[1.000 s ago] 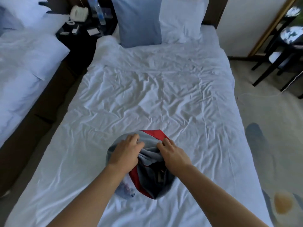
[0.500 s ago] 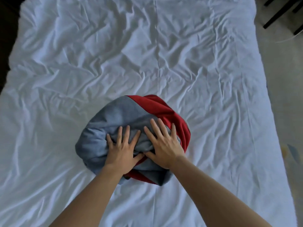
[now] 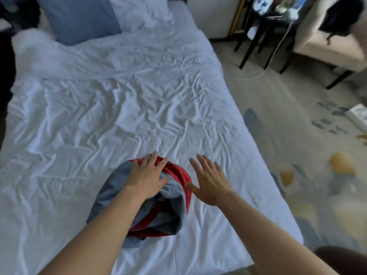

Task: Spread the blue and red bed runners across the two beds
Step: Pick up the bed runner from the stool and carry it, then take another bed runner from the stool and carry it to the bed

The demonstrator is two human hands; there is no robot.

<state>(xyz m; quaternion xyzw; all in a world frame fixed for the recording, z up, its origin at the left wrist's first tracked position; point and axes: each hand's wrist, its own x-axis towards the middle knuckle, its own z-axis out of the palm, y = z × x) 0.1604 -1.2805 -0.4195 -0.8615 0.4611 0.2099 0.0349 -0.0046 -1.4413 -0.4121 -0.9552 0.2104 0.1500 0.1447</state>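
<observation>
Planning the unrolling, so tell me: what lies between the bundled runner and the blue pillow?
Only bare, wrinkled white bedsheet between the bundled runner and blue pillow, in the head view.

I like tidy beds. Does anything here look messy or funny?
Yes. The blue and red runner sits bunched in a lump near the foot of the bed instead of lying flat. The white cover is wrinkled all over. The left hand rests on the lump; the right hand is open beside it.

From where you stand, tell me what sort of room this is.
Probably a hotel bedroom. A made-up bed in white linen with a blue pillow, a bundled red-and-blue bed runner on it, patterned carpet, and an armchair by a small dark table.
</observation>
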